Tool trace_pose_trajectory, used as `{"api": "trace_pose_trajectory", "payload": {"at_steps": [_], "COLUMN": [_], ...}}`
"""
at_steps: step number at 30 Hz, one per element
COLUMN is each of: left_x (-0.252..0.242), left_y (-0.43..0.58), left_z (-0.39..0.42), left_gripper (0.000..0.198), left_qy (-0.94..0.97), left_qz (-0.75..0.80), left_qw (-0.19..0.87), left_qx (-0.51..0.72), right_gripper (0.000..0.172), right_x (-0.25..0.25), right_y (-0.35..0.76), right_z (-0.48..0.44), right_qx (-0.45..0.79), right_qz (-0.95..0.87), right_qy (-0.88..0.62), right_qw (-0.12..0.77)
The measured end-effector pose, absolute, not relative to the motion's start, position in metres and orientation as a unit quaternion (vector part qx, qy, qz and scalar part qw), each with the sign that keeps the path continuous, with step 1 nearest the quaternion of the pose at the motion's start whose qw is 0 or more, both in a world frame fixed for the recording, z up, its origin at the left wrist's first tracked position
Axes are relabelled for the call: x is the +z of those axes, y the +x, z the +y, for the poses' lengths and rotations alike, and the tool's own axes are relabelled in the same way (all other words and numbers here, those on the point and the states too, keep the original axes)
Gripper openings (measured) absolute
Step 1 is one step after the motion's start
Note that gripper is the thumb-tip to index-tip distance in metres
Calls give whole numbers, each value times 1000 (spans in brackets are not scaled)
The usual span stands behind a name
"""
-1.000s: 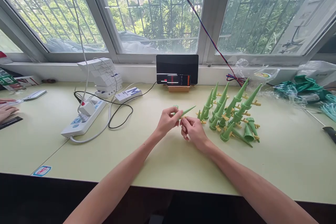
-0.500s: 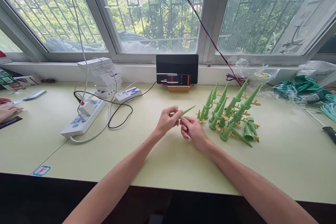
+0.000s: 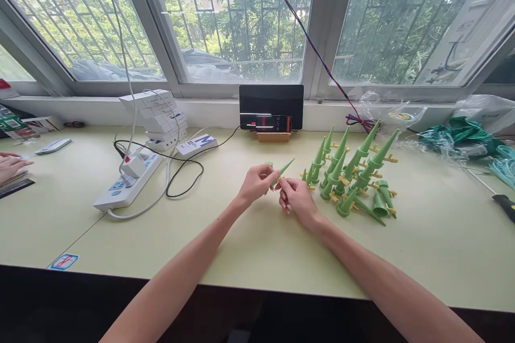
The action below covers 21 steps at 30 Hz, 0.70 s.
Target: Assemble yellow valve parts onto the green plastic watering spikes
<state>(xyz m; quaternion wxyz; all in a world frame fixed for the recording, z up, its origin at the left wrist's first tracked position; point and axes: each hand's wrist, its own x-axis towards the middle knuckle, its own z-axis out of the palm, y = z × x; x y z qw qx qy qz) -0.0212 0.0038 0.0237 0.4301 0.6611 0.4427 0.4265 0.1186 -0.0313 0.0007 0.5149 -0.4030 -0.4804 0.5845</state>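
A green spike (image 3: pixel 287 165) is in the fingers of my left hand (image 3: pixel 257 182), its pointed end toward the upper right and its wide end partly hidden behind the fingers. The closed fingertips of my right hand (image 3: pixel 296 197) meet the spike's lower side, where a small yellow part shows between the hands. Just right of my right hand stand several green spikes (image 3: pixel 364 177) with yellow valves, many upright and stacked. A few others (image 3: pixel 379 203) lie or lean at the near right of this group.
A white power strip (image 3: pixel 129 182) with cables lies on the left. A phone (image 3: pixel 273 124) leans on a black tablet (image 3: pixel 271 97) at the back. Another person's hand (image 3: pixel 11 167) is at the far left. A screwdriver (image 3: pixel 504 206) and plastic bags (image 3: pixel 462 136) are on the right.
The spike in my hands has tilted slightly more upright, with its tip lower left than before. The other person's hand at the far left has shifted.
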Motion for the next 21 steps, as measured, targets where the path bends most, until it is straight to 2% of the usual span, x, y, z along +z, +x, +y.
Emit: {"api": "trace_pose_trajectory", "payload": {"at_steps": [8, 13, 21], "left_x": [33, 34, 30], "left_y": [-30, -33, -38], "left_z": [7, 9, 15], "left_gripper": [29, 29, 25], "left_qy": [674, 662, 688], "left_qz": [459, 481, 530], "left_qw": [435, 441, 315], "left_qx": [382, 367, 383], "right_gripper": [35, 32, 32], "right_x": [-6, -4, -7], "right_y": [120, 121, 123], "right_z": [-30, -31, -29], "right_qx": [425, 366, 319], "right_qz": [-592, -626, -669], "right_qy": [-455, -479, -509], "right_qw": [512, 495, 438]}}
